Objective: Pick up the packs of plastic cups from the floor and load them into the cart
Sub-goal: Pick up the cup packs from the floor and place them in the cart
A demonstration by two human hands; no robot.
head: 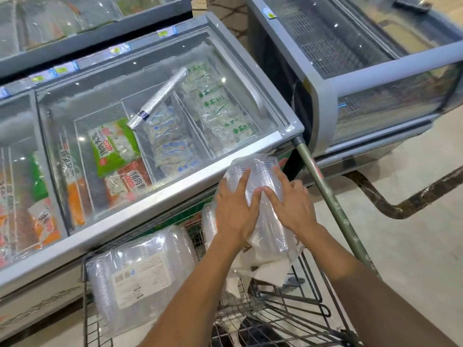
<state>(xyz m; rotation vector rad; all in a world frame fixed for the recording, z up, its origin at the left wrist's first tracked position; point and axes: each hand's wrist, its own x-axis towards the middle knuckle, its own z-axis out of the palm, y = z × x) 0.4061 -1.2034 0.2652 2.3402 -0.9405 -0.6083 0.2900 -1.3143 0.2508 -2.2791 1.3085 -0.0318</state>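
A clear pack of stacked plastic cups (260,176) stands tilted over the far end of the wire cart (295,304). My left hand (235,211) lies flat on its left side with fingers spread. My right hand (293,201) presses its right side, fingers straight. A second, larger pack of clear containers with a white label (140,271) lies in the cart's left part. Another clear pack (209,226) shows partly behind my left wrist. White paper (265,266) lies under the held pack.
A chest freezer (155,126) with frozen food bags stands close on the cart's left, a sleeve of cups (157,96) lying on its glass lid. A second freezer (375,71) stands at the far right. A green pole (333,206) runs along the cart's right side. Tiled floor (413,246) on the right.
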